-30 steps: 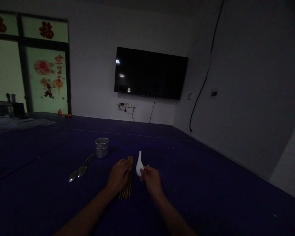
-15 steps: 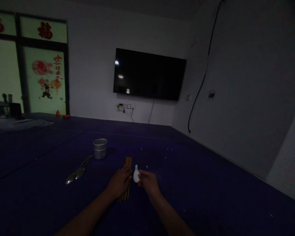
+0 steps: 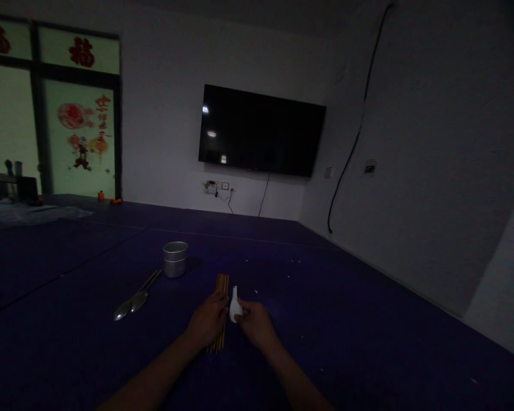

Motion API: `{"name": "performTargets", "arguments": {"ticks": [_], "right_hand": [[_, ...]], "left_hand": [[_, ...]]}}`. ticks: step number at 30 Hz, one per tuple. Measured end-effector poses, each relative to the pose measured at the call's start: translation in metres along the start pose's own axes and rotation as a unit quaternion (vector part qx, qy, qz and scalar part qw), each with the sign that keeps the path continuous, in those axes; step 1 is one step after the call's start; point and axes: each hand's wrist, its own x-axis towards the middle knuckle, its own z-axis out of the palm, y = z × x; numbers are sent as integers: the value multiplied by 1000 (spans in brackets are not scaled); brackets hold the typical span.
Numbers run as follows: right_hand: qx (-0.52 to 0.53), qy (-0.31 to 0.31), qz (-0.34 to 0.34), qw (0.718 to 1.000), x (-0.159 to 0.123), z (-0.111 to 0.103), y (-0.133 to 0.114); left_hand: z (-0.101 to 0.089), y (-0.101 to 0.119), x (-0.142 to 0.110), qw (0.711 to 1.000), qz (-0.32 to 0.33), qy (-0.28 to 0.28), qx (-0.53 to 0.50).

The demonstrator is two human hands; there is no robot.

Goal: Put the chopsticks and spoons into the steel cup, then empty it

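My left hand (image 3: 208, 319) lies across a bundle of wooden chopsticks (image 3: 223, 282), its fingers curled over their right side. The chopsticks lie flat on the dark blue table surface (image 3: 351, 308), pointing away from me. Just to their right, my right hand (image 3: 257, 324) grips a white soup spoon (image 3: 235, 311) by its bowl end between thumb and fingers. The spoon's handle points away from me, close beside the chopsticks. Left of my hands, metal spoons (image 3: 139, 299) lie together. A silver metal cup (image 3: 175, 262) stands upright near their handle ends.
Small white scraps (image 3: 256, 291) are scattered on the table to the right. Clear plastic sheeting (image 3: 64, 213) and a dark box (image 3: 11, 187) lie at the far left. Small orange items (image 3: 101, 195) stand at the back edge. A television (image 3: 261, 131) hangs on the wall.
My right hand has moved slightly left and nearer to me with the white soup spoon, turning it a little. My left hand stays on the chopsticks.
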Motion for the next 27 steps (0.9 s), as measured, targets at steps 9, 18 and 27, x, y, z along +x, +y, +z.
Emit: {"name": "performTargets", "arguments": {"ticks": [9,18,27], "right_hand": [[-252,-58,-83,962,-1,-7,-8],[-303,-54,-112,945,-5,-7,-13],[-310,-21,-113,944,-10,-3,-15]], "left_hand": [[-3,5,-1,1000,16,10,-16],[-7,5,0,999,23,2,-30],[-5,4,-1,1000,-13,-3,-8]]}}
